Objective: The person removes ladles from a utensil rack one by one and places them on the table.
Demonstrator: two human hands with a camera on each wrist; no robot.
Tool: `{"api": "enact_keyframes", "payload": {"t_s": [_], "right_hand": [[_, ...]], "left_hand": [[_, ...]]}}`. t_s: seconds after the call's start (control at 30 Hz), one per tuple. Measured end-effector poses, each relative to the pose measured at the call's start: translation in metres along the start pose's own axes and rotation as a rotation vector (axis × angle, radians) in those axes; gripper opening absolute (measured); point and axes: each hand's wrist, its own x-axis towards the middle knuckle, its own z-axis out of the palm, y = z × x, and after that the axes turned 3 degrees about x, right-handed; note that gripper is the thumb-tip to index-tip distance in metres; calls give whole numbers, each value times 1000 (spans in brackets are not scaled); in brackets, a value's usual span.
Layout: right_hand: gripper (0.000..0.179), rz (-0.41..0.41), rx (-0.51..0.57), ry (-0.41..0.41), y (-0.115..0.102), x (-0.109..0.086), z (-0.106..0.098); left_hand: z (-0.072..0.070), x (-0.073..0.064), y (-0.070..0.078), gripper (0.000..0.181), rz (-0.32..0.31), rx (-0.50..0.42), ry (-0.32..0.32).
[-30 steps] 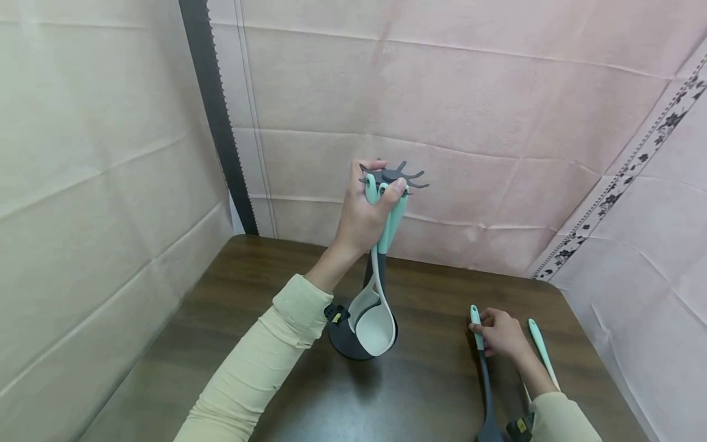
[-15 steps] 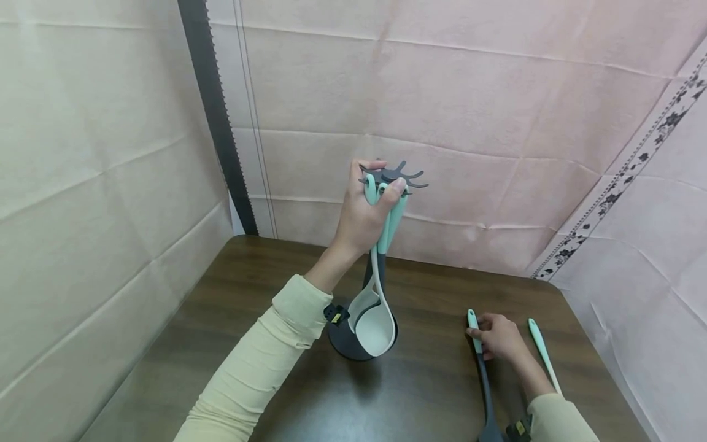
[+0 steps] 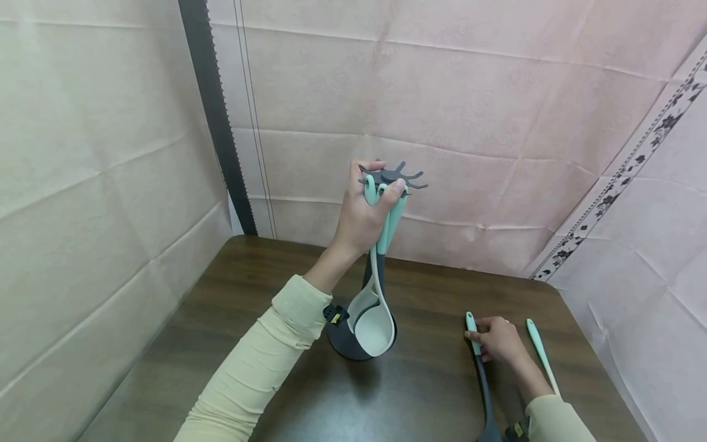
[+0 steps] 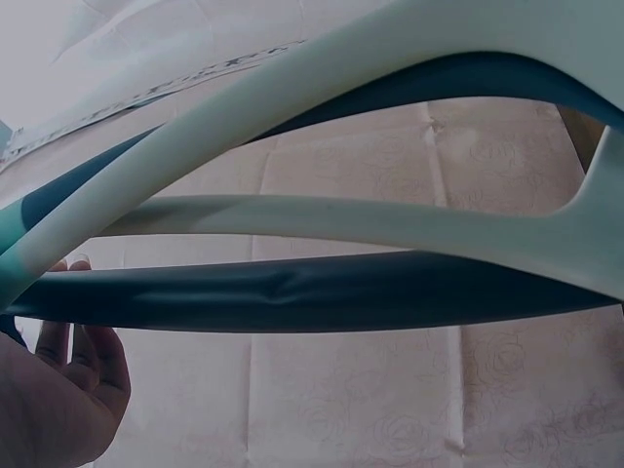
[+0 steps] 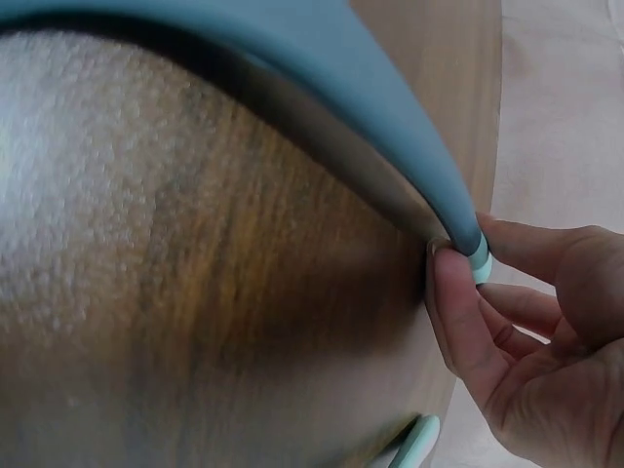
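At the back middle of the table, my left hand (image 3: 359, 215) grips the top of a dark utensil stand with spread hooks (image 3: 394, 176). Several mint-handled utensils hang from it, among them a pale ladle (image 3: 378, 331); in the left wrist view pale and dark shafts (image 4: 312, 292) cross in front of that hand. At the right, my right hand (image 3: 501, 341) pinches the mint handle of a dark grey kitchen utensil (image 3: 484, 387) between thumb and fingers. Its head is cut off at the lower edge. The right wrist view shows its curved shaft (image 5: 380, 97) over the tabletop.
Another mint-handled utensil (image 3: 541, 348) lies right of my right hand, partly hidden by the sleeve. The stand's round dark base (image 3: 345, 344) is on the brown wooden table (image 3: 431, 344). Cloth-covered walls (image 3: 442, 123) rise behind and at both sides.
My right hand has shifted slightly left and toward me, with the dark grey utensil in its fingers. My left hand stays in place on the stand.
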Motion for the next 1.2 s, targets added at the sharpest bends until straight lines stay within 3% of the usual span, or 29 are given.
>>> {"api": "enact_keyframes", "payload": {"t_s": [0.23, 0.77, 1.0, 1.2], "right_hand": [[54, -1, -66, 13, -1, -1, 0], [58, 33, -110, -18, -4, -1, 0], [71, 39, -108, -58, -8, -5, -3], [83, 21, -153, -144, -20, -8, -11]], "left_hand": [[-2, -1, 0, 65, -8, 5, 9], [-3, -1, -1, 68, 3, 20, 13], [-3, -1, -1, 65, 2, 6, 3], [-3, -2, -1, 64, 8, 9, 8]]}}
